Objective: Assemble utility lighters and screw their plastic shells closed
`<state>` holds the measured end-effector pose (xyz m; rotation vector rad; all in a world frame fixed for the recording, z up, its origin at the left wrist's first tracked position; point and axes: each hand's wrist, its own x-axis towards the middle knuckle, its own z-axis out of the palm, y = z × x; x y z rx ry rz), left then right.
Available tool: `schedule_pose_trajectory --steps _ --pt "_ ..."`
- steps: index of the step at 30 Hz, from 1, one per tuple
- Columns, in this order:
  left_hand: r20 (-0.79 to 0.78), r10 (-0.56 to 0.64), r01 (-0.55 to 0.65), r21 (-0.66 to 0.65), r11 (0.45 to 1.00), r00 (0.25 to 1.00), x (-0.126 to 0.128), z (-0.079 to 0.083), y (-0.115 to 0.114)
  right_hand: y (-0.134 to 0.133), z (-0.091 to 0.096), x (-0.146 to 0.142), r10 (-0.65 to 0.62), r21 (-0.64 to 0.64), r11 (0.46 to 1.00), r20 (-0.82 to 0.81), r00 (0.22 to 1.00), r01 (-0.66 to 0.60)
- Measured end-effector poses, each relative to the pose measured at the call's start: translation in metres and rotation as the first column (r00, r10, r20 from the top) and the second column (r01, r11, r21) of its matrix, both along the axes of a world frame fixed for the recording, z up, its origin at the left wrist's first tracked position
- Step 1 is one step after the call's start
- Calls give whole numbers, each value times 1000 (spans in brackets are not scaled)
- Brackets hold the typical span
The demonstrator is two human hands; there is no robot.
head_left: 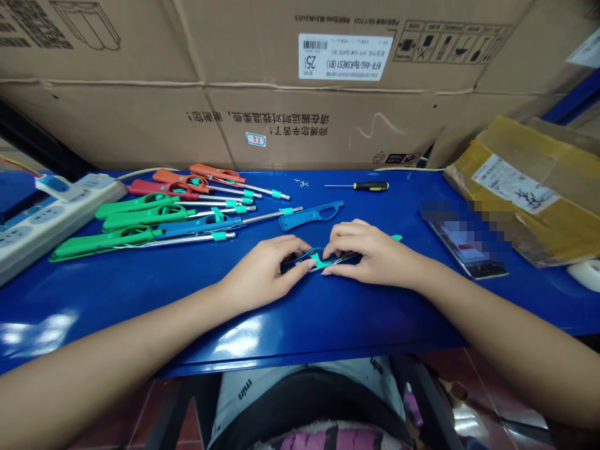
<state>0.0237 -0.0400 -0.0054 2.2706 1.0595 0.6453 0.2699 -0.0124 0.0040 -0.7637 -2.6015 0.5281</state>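
Both my hands hold a blue stick lighter with a green trigger low over the blue table. My left hand pinches its left part between thumb and fingers. Bent fingers of my right hand grip its metal-rod side, and a green tip sticks out past the knuckles. The fingers cover much of the lighter. Just behind my hands lies a loose blue handle shell. To the left, several stick lighters in green, blue, red and orange lie side by side.
A black and yellow screwdriver lies at the back, near tiny pale bits. A phone and a yellow-taped parcel are at right. A white power strip stands at left. Cardboard boxes wall off the back.
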Motion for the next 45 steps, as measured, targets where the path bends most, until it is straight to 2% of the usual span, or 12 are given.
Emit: schedule_pose_trajectory --steps 5,11,20,28,32,39,45 --pt "-2 10 -10 -9 1000 1000 -2 0 0 0 5 6 30 28 999 70 997 -32" --pt "-6 58 -58 6 998 998 -1 0 1 0 4 5 -16 18 1000 59 998 14" --pt "13 97 -97 -13 995 995 -2 -4 5 0 6 6 -37 128 991 104 994 23" --pt "26 103 -102 -26 994 994 -2 -3 5 -1 7 5 -29 -52 998 58 998 32" --pt "31 102 -101 -32 994 994 -3 -3 4 -2 8 4 -35 -77 996 56 998 39" --pt "45 109 -106 -64 992 993 -1 -4 5 2 -3 -1 -73 -27 997 -90 993 71" --pt "47 93 -90 -76 993 995 -1 -3 4 2 -4 0 46 168 985 -58 997 -36"
